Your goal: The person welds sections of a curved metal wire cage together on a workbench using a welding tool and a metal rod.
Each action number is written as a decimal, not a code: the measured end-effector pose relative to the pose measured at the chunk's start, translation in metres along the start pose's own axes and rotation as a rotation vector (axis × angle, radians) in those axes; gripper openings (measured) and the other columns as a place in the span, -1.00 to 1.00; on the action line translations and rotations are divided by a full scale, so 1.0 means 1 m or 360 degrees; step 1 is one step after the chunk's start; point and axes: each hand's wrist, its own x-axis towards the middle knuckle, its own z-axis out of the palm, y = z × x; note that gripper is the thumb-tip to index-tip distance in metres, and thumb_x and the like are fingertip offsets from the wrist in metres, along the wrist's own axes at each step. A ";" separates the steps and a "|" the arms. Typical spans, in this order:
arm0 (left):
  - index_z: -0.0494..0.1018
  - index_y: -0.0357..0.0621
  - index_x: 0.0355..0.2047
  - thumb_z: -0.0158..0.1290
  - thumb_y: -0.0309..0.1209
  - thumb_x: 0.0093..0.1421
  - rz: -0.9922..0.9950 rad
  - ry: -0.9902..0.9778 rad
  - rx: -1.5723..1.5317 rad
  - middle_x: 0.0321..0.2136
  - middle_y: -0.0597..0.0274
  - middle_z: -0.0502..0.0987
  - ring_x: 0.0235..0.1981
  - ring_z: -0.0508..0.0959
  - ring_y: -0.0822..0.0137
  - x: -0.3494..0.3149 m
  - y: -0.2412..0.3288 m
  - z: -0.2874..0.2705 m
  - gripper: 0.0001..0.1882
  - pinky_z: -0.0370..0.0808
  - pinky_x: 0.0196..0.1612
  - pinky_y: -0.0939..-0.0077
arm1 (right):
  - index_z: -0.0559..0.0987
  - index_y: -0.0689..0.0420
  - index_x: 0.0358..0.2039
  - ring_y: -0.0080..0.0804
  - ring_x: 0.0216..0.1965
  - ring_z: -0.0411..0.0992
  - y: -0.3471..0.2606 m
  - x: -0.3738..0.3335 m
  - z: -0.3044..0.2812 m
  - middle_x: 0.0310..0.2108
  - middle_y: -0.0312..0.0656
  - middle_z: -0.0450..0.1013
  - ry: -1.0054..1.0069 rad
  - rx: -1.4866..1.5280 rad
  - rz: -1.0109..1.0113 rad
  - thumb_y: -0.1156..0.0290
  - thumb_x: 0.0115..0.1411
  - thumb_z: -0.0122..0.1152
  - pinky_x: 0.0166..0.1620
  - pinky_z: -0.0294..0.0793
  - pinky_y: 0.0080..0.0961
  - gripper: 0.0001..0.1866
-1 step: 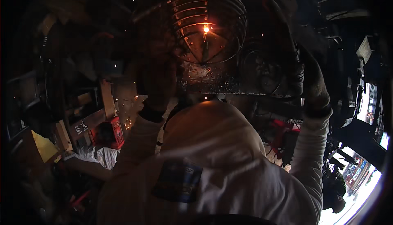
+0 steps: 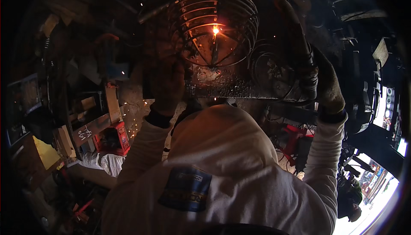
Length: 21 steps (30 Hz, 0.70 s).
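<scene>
Dim cluttered workshop, upper centre: stiff, light, hot wire cage (image 2: 214,25) glowing at weld; left hand (image 2: 169,83) closed on rod, right hand (image 2: 327,85) clasping cable (image 2: 306,70); best held by cool outer rings.

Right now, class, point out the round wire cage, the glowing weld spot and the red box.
wire cage (image 2: 233,21): head view, on its curved right-hand rings.
glowing weld spot (image 2: 215,30): head view, on the bright orange centre.
red box (image 2: 115,138): head view, on its front face.
</scene>
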 end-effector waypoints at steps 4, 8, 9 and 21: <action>0.46 -0.19 -0.29 0.07 -0.48 0.24 0.0078 -0.0056 0.0071 -0.32 0.14 0.52 -0.34 0.55 0.18 0.001 -0.001 -0.006 -0.94 0.48 -0.35 0.25 | 0.29 0.27 0.27 -0.44 0.09 0.40 -0.017 0.004 0.009 0.12 -0.13 0.43 -0.0035 0.0191 0.0067 0.46 0.06 0.44 0.17 0.35 -0.43 -0.22; 0.47 -0.18 -0.32 0.08 -0.52 0.22 0.0135 0.0061 0.0126 -0.40 0.17 0.52 -0.45 0.56 0.20 0.005 0.001 -0.007 -0.96 0.48 -0.45 0.28 | 0.30 0.28 0.26 -0.48 0.06 0.40 -0.018 0.006 0.013 0.11 -0.14 0.43 -0.0032 0.0206 -0.0026 0.51 0.13 0.36 0.16 0.36 -0.45 -0.30; 0.47 -0.17 -0.31 0.09 -0.51 0.21 0.0099 -0.0021 0.0049 -0.41 0.19 0.53 -0.50 0.55 0.20 0.007 0.002 -0.009 -0.95 0.48 -0.50 0.31 | 0.30 0.28 0.26 -0.48 0.05 0.41 -0.019 0.006 0.014 0.10 -0.15 0.44 -0.0015 0.0271 0.0030 0.53 0.16 0.31 0.15 0.36 -0.46 -0.34; 0.49 -0.19 -0.16 0.04 -0.40 0.31 -0.0034 -0.0226 0.0184 -0.32 0.17 0.58 -0.38 0.60 0.37 -0.081 -0.047 0.038 -0.84 0.55 -0.33 0.52 | 0.42 0.27 0.13 -0.40 -0.13 0.49 0.006 -0.008 0.001 -0.10 -0.13 0.52 -0.0020 -0.0042 -0.0031 0.28 0.28 0.23 -0.01 0.47 -0.47 -0.52</action>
